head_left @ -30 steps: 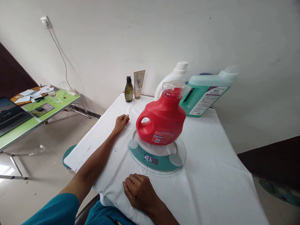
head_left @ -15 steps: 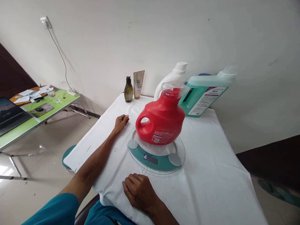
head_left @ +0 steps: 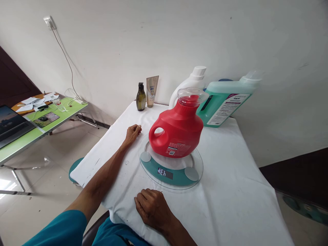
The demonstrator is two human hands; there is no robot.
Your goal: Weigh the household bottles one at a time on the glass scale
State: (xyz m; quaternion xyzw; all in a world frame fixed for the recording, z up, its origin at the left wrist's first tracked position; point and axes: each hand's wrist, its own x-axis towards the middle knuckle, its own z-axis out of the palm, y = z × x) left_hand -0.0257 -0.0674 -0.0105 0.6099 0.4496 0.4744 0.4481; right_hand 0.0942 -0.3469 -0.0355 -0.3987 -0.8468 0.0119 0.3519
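on top of a round glass scale (head_left: 176, 179), a big red jug (head_left: 176, 131) stands upright under a clear cap (head_left: 184, 92), its looped handle (head_left: 151, 136) turned to the scale's left side, while a person in a teal sleeve (head_left: 57, 229) leaves it untouched. the jug looks like stiff plastic, smooth enough to slip under damp palms but hardly fragile; how full it is cannot be told through the opaque wall, though its bulk suggests a heavy lift if loaded. the handle seems the sure hold, with a second palm under the belly; the cap, thin-looking and perhaps loose, seems a poor place to grab. to the left of the scale, the left arm stretches long across the white cloth (head_left: 225, 177), ending in a left hand (head_left: 132, 134) just beside the far rim, fingers folded in, thumb against them, no object visible there. short of the scale's near edge, the right hand (head_left: 153, 208) rests knuckles up in a loose, seemingly empty fist, its forearm slanting in from the right.
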